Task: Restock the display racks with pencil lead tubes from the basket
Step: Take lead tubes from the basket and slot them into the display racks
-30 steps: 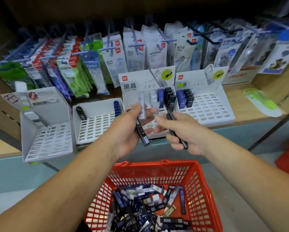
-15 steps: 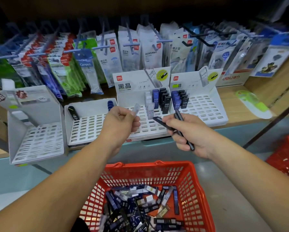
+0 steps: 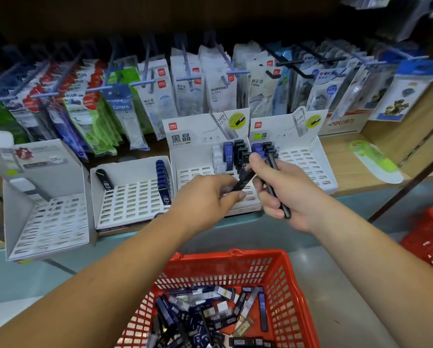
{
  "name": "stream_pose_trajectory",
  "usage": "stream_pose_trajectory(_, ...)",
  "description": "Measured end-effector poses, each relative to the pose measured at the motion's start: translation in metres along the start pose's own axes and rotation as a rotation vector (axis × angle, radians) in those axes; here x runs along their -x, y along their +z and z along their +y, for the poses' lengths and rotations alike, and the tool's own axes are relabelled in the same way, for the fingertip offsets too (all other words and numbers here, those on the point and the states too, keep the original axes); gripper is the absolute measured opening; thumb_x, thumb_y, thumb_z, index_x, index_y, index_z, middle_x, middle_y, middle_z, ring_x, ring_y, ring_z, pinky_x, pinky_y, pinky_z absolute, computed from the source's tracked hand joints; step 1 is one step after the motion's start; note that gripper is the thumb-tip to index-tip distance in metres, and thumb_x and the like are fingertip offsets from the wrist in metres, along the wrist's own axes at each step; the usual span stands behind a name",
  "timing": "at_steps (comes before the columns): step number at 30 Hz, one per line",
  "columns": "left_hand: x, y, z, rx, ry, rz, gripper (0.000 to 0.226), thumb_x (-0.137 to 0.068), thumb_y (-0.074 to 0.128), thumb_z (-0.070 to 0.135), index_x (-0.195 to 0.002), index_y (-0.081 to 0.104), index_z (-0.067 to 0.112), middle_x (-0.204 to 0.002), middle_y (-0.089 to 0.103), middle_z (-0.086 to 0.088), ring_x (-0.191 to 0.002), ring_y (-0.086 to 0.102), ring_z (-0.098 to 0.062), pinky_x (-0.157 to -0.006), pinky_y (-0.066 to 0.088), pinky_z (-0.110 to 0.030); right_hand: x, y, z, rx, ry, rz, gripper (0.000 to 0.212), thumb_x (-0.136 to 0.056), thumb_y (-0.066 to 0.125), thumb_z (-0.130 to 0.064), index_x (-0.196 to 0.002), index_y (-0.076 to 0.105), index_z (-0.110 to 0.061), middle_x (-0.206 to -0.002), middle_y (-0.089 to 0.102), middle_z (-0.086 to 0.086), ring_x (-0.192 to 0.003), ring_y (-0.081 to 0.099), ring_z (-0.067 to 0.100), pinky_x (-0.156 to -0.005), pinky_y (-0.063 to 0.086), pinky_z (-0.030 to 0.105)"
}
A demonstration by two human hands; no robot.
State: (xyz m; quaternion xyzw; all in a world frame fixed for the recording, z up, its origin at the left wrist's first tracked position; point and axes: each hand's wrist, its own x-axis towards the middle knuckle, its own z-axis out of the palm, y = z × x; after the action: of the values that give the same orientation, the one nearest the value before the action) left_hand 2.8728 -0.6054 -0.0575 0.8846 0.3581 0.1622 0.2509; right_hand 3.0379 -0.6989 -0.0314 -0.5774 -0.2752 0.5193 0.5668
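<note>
the black lead tube (image 3: 244, 181) lay slanted, upper end up-right toward the middle rack (image 3: 197, 172), lower end pinched by the left hand (image 3: 206, 199), which earlier held a pale tube; right hand (image 3: 283, 197) gripped more tubes (image 3: 285, 211).

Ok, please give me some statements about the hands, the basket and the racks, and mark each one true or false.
1. The red basket holds many lead tubes. True.
2. The right hand holds nothing. False: it grips a bundle of black tubes.
3. The left hand reaches into the basket. False: it is up at the white racks, pinching a single black tube.
4. A green packet lies on the shelf right of the racks. True.
</note>
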Motion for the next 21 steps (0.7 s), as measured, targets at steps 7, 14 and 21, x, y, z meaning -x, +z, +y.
stream_pose_trajectory(7, -0.009, 0.008, 0.006, 0.529, -0.123, -0.172, 0.014, -0.095, 0.073, 0.036, -0.106, 0.078, 0.027, -0.061, 0.061, 0.012, -0.045, 0.045, -0.006, -0.049, 0.047, -0.027, -0.013, -0.011, -0.005, 0.467, -0.353, 0.171, 0.013, -0.09, 0.076, -0.008, -0.097, 0.074, -0.02, -0.068, 0.067, -0.011, -0.046, 0.056, 0.002, -0.049, 0.043, 0.013)
stream_pose_trajectory(14, -0.008, 0.01, -0.012, 0.537, -0.363, -0.006, 0.023, -0.105, 0.051, 0.038, -0.094, 0.055, 0.019, -0.058, 0.054, 0.007, -0.056, 0.048, -0.013, -0.048, 0.038, -0.024, -0.037, -0.022, 0.002, 0.603, -0.549, 0.302, 0.028, -0.09, 0.073, -0.002, -0.085, 0.067, -0.029, -0.081, 0.07, -0.013, -0.074, 0.063, -0.001, -0.075, 0.048, 0.012)
stream_pose_trajectory(21, 0.0, 0.002, -0.019, 0.561, -0.37, -0.11, 0.023, -0.106, 0.045, 0.035, -0.1, 0.058, 0.016, -0.07, 0.07, -0.002, -0.055, 0.053, -0.013, -0.053, 0.04, -0.025, -0.051, -0.019, 0.011, 0.747, -0.559, 0.25, 0.026, -0.093, 0.071, -0.009, -0.095, 0.067, -0.035, -0.091, 0.07, -0.015, -0.085, 0.062, -0.002, -0.078, 0.047, 0.013)
